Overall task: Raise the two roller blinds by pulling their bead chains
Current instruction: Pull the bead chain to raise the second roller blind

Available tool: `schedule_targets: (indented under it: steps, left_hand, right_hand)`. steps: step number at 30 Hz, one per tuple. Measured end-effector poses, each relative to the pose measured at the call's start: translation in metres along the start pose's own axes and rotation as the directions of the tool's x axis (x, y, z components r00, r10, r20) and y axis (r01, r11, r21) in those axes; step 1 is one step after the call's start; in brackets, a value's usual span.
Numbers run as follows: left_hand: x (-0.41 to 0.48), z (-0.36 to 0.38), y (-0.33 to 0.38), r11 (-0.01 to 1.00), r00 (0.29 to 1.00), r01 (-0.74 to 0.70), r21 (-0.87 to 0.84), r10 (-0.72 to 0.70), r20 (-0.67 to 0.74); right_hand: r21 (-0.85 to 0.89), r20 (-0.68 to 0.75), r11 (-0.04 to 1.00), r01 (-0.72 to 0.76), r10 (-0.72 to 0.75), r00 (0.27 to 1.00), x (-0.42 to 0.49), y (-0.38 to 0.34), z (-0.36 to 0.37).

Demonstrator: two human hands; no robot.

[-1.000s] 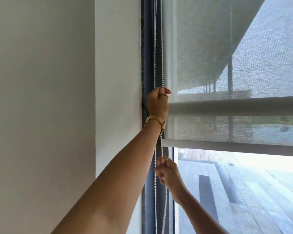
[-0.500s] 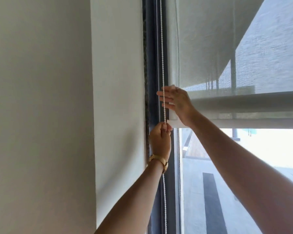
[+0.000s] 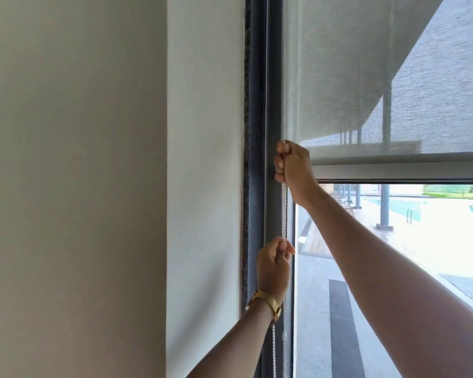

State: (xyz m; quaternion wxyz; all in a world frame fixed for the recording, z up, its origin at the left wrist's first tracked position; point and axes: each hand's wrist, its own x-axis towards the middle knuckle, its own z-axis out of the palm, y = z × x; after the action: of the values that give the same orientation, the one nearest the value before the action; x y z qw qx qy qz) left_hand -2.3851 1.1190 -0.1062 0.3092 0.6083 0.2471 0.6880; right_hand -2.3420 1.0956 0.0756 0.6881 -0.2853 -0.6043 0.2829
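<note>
Left hand [image 3: 274, 266], gold watch [image 3: 266, 302] on wrist, fisted tight on bead chain [image 3: 285, 211] beside dark window frame [image 3: 257, 132]. Right hand [image 3: 294, 166] fisted on same chain higher, at roller blind [image 3: 366, 77] bottom bar. Risk: beads slip through fists, or wrong strand lowers blind. Second blind hard to separate; chain top and roller cut off.

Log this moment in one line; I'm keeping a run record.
right hand: gripping chain, upper | left hand: gripping chain, lower | blind: partly raised
</note>
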Motion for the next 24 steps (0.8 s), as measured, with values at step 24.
schedule_targets:
  steps: [24]
  left_hand:
    - [0.115, 0.014, 0.161, 0.982, 0.977, 0.009, -0.189, 0.032, 0.212]
  right_hand:
    - [0.062, -0.033, 0.989, 0.132, -0.130, 0.991, -0.020, 0.000, -0.019]
